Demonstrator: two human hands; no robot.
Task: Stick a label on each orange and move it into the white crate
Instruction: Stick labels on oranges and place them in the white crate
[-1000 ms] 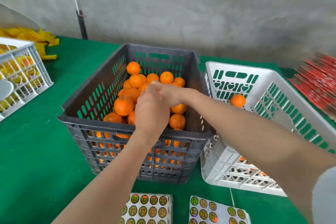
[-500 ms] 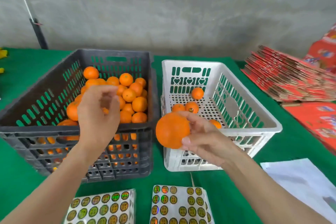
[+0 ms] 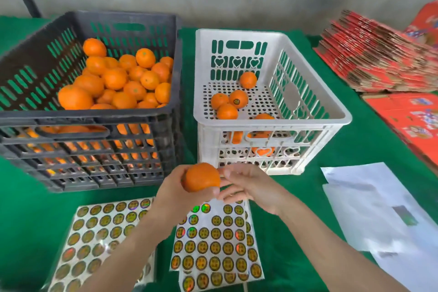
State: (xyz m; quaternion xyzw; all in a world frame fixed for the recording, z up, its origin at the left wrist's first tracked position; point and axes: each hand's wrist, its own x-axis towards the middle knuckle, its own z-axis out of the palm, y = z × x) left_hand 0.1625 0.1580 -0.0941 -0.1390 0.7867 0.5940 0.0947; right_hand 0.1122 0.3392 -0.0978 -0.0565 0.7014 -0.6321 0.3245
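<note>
our left hand (image 3: 174,193) grips an orange (image 3: 201,176) above the label sheets (image 3: 213,244) on the green desk (image 3: 26,208). our right hand (image 3: 251,187) meets its side with loose fingertips. behind sit the dark crate (image 3: 94,130), heaped with fruit (image 3: 113,78), and the white crate (image 3: 272,123), holding a few labelled oranges (image 3: 227,111).

Surface: table under a green cloth (image 3: 28,208)
Back left: dark grey slatted plastic crate (image 3: 94,123)
Just beside it: white perforated plastic crate (image 3: 272,127)
Front: two sheets of round shiny labels (image 3: 213,244)
Right: white paper sheets (image 3: 369,208), stacked flat red cartons (image 3: 379,54)
</note>
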